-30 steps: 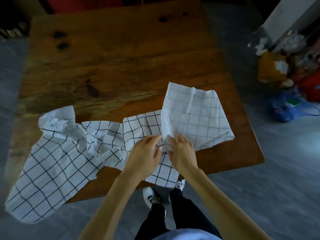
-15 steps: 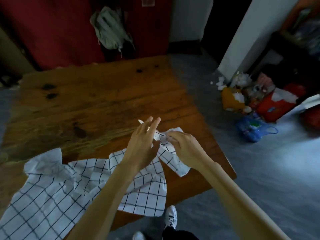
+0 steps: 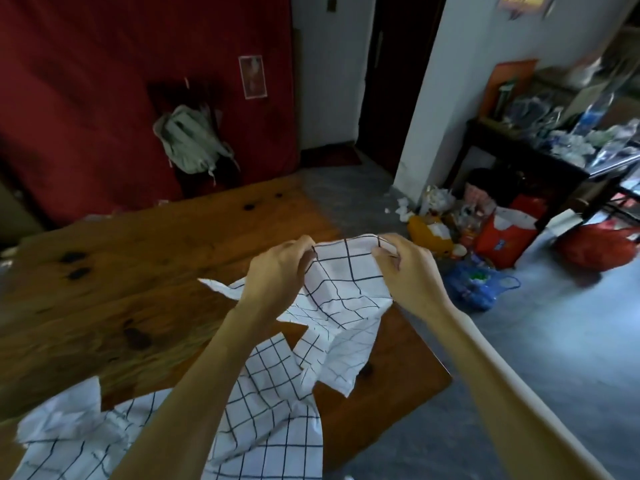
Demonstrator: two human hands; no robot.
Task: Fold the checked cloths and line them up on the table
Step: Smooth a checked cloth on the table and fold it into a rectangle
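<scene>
A white checked cloth (image 3: 341,299) hangs lifted above the wooden table (image 3: 145,271), crumpled and drooping toward the near right corner. My left hand (image 3: 277,271) grips its upper edge on the left, and my right hand (image 3: 408,271) pinches the same edge on the right, a short span apart. A second checked cloth (image 3: 266,410) lies rumpled on the table near the front edge, partly under my left forearm. Another crumpled white cloth part (image 3: 65,424) lies at the front left; whether it is separate, I cannot tell.
The table's far half is bare wood with dark knots. Bags and litter (image 3: 485,233) sit on the grey floor to the right, beside a cluttered dark shelf (image 3: 554,147). A pale backpack (image 3: 190,140) hangs against the red wall behind the table.
Both hands have lifted one checked cloth off the table and moved apart along its top edge. The camera has tilted up, showing more of the room.
</scene>
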